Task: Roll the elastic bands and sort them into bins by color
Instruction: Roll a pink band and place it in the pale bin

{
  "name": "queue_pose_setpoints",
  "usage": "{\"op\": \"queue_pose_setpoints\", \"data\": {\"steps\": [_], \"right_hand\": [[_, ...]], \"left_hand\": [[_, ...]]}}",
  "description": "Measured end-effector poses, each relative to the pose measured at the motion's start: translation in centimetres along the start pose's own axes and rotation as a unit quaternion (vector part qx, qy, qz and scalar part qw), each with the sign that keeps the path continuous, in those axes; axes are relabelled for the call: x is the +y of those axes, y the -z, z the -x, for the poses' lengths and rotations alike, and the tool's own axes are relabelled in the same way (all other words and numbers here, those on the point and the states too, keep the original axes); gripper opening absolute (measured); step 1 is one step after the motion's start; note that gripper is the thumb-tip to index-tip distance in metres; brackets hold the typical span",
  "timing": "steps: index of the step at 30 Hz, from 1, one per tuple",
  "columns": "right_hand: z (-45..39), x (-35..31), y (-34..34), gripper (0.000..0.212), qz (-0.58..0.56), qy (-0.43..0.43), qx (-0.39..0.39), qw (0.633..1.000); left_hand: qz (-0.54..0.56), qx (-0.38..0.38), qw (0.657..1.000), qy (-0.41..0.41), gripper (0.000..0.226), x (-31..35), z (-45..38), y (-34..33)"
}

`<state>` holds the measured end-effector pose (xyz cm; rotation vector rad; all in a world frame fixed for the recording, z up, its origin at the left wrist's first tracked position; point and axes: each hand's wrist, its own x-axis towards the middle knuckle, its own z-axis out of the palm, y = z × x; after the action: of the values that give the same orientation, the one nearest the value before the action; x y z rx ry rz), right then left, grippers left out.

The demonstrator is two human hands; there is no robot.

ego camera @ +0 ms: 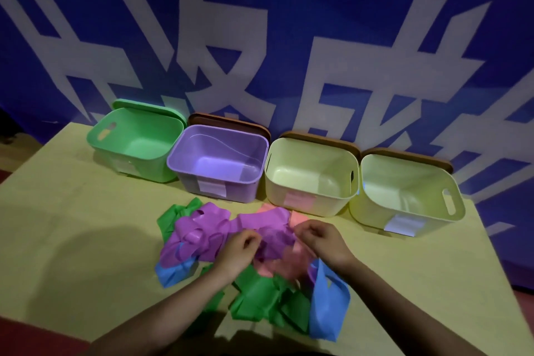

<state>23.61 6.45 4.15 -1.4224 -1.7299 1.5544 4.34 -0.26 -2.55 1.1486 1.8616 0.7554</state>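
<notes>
My fingers curl in so tightly that I can't make out just how much band is caught between them, and the dim light blurs the pink bands (284,264) under my wrists. My left hand (239,248) pinches a purple band (260,221) at the heap's middle, and my right hand (320,235) pinches the same purple band just beside it, so the strip runs across from left to right between my hands. The heap of bands (245,263) lies on the yellow table (72,225) in front of the purple bin (218,165). Green bands (260,298) spill toward me, a blue band (328,306) trails long-ways toward my right arm, and another blue piece (173,272) pokes out at the heap's left edge. Left of the purple bin stands the green bin (138,143), and right of it are the cream bin (310,176) and the pale yellow bin (404,193). All four show bare insides, with lids propped behind them against the blue banner (289,23). Paper labels on the bin fronts are too washed out to read.
</notes>
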Motion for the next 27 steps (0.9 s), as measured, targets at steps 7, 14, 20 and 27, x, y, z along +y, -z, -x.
{"op": "queue_pose_setpoints", "data": {"steps": [7, 14, 20, 27], "right_hand": [[1.4, -9.8, 0.7, 0.022, -0.248, 0.055, 0.008, 0.967], [3.2, -12.1, -1.0, 0.022, -0.312, 0.083, -0.030, 0.946], [3.5, -12.3, -2.9, 0.017, -0.257, 0.048, -0.056, 0.964], [2.8, -13.9, -5.2, 0.034, -0.181, 0.028, -0.055, 0.981]], "left_hand": [[0.266, 0.002, 0.963, -0.052, 0.036, 10.1, 3.3, 2.9], [0.325, 0.014, 0.940, -0.106, 0.023, 12.7, 8.3, 5.7], [0.271, 0.026, 0.955, -0.116, 0.014, 12.4, 9.5, 7.9], [0.244, 0.037, 0.961, -0.126, 0.053, 10.6, 8.9, 10.5]]}}
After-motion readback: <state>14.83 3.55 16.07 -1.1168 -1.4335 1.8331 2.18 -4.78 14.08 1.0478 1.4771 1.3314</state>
